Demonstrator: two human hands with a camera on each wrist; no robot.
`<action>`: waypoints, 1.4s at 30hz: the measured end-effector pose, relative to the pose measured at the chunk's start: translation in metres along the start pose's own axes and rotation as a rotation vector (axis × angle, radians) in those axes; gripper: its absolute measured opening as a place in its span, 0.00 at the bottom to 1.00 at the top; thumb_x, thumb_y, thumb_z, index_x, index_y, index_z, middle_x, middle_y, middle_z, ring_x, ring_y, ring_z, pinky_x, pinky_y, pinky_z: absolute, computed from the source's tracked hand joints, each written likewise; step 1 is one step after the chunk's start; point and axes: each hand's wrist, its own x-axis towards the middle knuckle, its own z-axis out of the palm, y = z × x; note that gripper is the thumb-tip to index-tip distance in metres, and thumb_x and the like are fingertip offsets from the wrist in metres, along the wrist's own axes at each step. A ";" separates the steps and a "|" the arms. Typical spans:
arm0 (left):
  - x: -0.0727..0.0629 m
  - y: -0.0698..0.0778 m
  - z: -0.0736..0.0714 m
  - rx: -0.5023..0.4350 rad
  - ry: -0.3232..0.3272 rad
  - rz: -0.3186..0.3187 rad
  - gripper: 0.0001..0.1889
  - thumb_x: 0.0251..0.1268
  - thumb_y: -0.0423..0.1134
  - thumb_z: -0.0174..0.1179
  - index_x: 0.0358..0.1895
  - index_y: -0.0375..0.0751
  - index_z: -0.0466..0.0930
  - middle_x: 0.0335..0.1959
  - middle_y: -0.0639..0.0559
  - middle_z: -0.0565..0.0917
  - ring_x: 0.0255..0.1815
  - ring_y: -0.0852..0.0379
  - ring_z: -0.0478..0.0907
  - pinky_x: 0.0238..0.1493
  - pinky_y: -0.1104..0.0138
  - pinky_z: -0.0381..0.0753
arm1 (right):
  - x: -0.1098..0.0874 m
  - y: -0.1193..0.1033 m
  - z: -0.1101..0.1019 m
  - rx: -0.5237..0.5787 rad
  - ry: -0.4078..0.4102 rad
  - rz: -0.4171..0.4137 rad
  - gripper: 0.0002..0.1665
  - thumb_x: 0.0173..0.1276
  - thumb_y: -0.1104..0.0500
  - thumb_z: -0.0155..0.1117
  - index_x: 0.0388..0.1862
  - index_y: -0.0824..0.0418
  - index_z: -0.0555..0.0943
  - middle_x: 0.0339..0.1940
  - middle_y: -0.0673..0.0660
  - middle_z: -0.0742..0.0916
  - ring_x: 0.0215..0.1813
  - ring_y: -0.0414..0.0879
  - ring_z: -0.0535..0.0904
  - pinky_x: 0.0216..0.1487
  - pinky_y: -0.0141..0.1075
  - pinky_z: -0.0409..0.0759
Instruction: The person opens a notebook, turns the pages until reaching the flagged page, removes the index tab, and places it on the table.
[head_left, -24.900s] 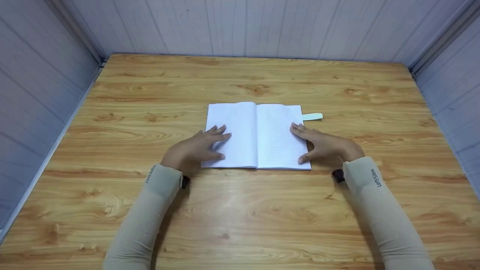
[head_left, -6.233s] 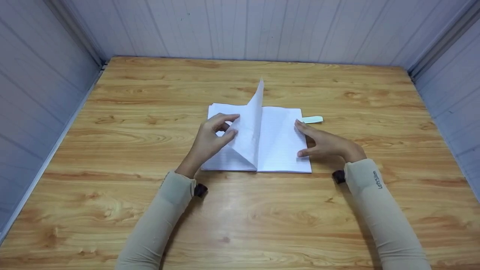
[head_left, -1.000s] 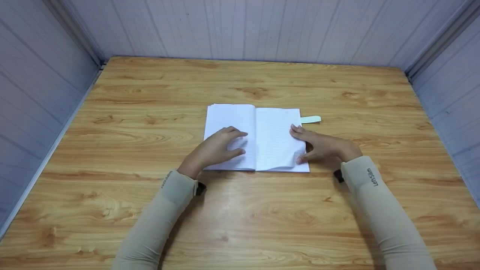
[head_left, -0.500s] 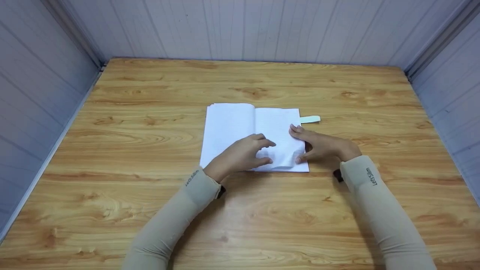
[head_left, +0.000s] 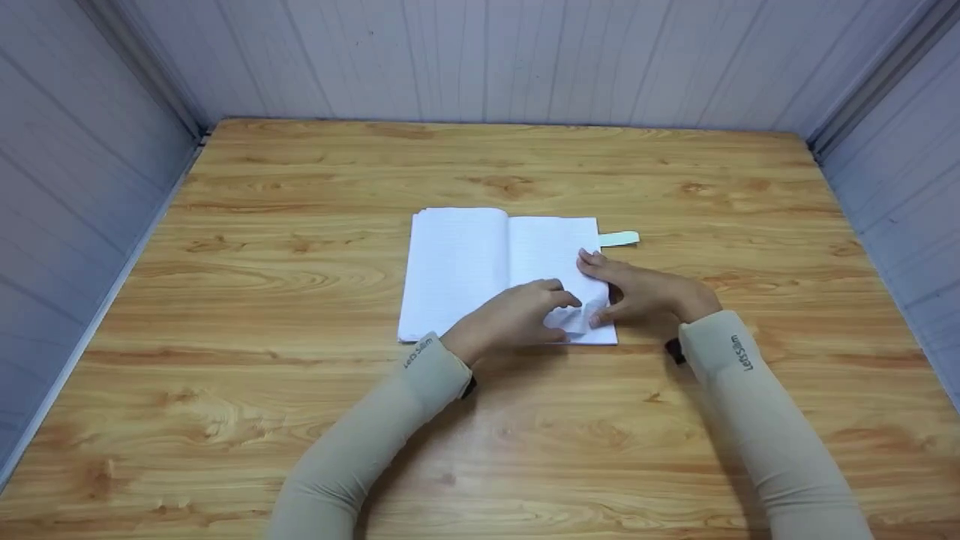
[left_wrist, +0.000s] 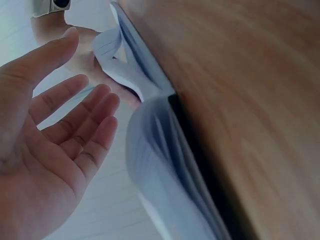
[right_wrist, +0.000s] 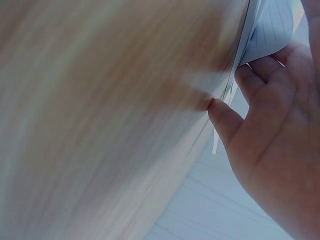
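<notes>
A lined notebook (head_left: 457, 266) lies spread on the wooden table, its white pages facing up. Over the lower part of its right page hovers my left hand (head_left: 514, 315), fingers loosely bent and apart from the thumb. The left wrist view shows nothing in that palm. My right hand (head_left: 649, 289) rests at the notebook's right edge, with spread fingers on the page and the thumb near the lower corner. Close to that thumb, a page corner (head_left: 577, 319) is raised and bent. In the right wrist view the curled page (right_wrist: 272, 30) arches beside the fingers.
A pale green strip (head_left: 619, 238) sticks out from the notebook's right side. The wooden table (head_left: 300, 187) extends all round it. White panelled walls (head_left: 450, 60) stand behind and at both sides.
My left hand has moved rightward from the left page, across the fold, to the lower right page. My right hand stays at the right edge. A page standing up earlier now lies flat.
</notes>
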 end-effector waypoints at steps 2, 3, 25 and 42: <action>0.002 -0.001 0.002 -0.001 -0.008 0.003 0.23 0.61 0.41 0.65 0.60 0.43 0.78 0.51 0.49 0.80 0.47 0.58 0.77 0.54 0.65 0.77 | 0.000 0.000 0.000 -0.005 0.000 0.001 0.59 0.62 0.42 0.67 0.78 0.61 0.43 0.81 0.56 0.43 0.80 0.53 0.34 0.77 0.54 0.42; 0.003 -0.001 0.003 -0.003 -0.009 0.004 0.22 0.61 0.41 0.65 0.59 0.43 0.78 0.51 0.49 0.80 0.47 0.58 0.77 0.54 0.65 0.77 | 0.000 0.001 0.000 -0.008 0.000 0.002 0.59 0.62 0.42 0.66 0.78 0.61 0.43 0.81 0.56 0.43 0.80 0.53 0.34 0.77 0.55 0.42; 0.006 -0.006 0.001 -0.127 0.037 0.072 0.18 0.62 0.30 0.61 0.56 0.38 0.81 0.50 0.46 0.82 0.47 0.54 0.82 0.49 0.69 0.80 | -0.001 0.001 -0.001 0.006 0.009 0.023 0.59 0.61 0.39 0.66 0.79 0.59 0.44 0.81 0.55 0.42 0.80 0.54 0.32 0.77 0.56 0.41; -0.001 -0.009 -0.001 -0.152 0.169 0.097 0.21 0.63 0.25 0.55 0.60 0.36 0.76 0.54 0.45 0.82 0.54 0.53 0.80 0.57 0.66 0.78 | -0.005 -0.001 -0.005 0.070 0.081 0.003 0.65 0.56 0.41 0.71 0.78 0.62 0.43 0.80 0.58 0.42 0.80 0.56 0.33 0.77 0.56 0.41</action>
